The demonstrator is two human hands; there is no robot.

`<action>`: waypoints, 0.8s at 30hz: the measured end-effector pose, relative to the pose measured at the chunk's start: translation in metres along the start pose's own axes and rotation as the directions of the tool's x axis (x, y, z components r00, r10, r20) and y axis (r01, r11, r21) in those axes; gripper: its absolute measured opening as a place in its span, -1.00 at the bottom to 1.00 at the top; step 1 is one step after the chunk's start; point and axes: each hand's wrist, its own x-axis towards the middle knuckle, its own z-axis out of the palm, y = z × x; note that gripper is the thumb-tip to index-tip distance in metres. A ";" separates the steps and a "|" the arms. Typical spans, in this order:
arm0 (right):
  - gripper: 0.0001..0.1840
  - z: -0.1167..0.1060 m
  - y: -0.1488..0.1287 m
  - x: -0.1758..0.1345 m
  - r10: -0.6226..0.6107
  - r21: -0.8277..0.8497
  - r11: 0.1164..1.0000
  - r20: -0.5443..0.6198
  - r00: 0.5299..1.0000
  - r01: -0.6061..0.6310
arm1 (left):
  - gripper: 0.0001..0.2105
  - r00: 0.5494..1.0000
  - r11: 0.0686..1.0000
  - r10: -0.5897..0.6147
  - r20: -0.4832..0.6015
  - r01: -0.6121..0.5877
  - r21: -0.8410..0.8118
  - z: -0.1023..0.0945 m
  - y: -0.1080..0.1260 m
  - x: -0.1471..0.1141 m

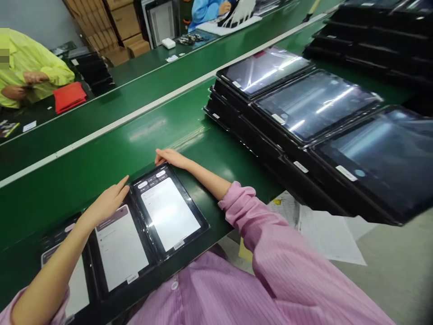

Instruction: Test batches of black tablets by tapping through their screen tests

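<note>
Three tablets with lit screens lie side by side in a black tray along the near edge of the green bench: a right tablet (171, 210), a middle tablet (122, 248) and a left tablet (78, 284), partly covered by my forearm. My left hand (107, 201) reaches over the top of the middle tablet, its index finger stretched toward the far edge. At the far edge of the right tablet is my right hand (169, 157), fingers bent and closed round the edge; their tips are partly hidden.
Stacked black trays (250, 119) holding dark-screened tablets stand to the right, with more stacks (365, 45) behind. Paper sheets (324, 234) lie below the bench edge. Across the bench, a person in yellow (37, 63) sits near a red folded item (69, 97); a blue sleeve (204, 11) shows farther back.
</note>
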 end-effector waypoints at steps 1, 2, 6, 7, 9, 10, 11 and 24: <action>-0.28 -0.002 0.003 0.001 -0.042 -0.014 0.999 -0.061 0.997 0.042 | -0.17 1.000 0.999 -0.018 -0.013 0.018 -0.050 -0.003 -0.004 0.001; -0.30 -0.003 0.005 0.002 -0.075 -0.018 0.997 -0.111 0.991 0.074 | -0.16 0.999 0.995 -0.035 -0.036 0.031 -0.093 -0.005 -0.007 0.002; -0.29 -0.010 0.015 0.003 -0.170 -0.051 0.985 -0.238 0.956 0.163 | -0.20 0.999 0.976 -0.023 -0.050 0.012 -0.217 -0.011 -0.011 0.001; -0.29 -0.011 0.016 0.002 -0.180 -0.055 0.984 -0.245 0.953 0.171 | -0.22 1.000 0.974 -0.007 -0.027 0.001 -0.228 -0.012 -0.012 0.000; -0.30 -0.012 0.018 0.000 -0.193 -0.064 0.981 -0.240 0.951 0.183 | -0.23 1.000 0.977 0.021 0.014 -0.018 -0.213 -0.014 -0.017 -0.002; -0.32 -0.012 0.017 -0.002 -0.198 -0.069 0.980 -0.231 0.953 0.187 | -0.24 1.000 0.983 0.022 0.019 -0.018 -0.181 -0.015 -0.024 -0.003; -0.33 -0.011 0.017 -0.003 -0.201 -0.072 0.979 -0.222 0.954 0.190 | -0.24 1.000 0.991 0.008 0.009 -0.007 -0.137 -0.017 -0.034 -0.005; -0.22 -0.010 0.010 -0.007 -0.164 -0.083 0.985 -0.227 0.960 0.148 | -0.20 0.972 0.971 -0.229 -0.049 0.225 -0.077 -0.022 -0.145 -0.064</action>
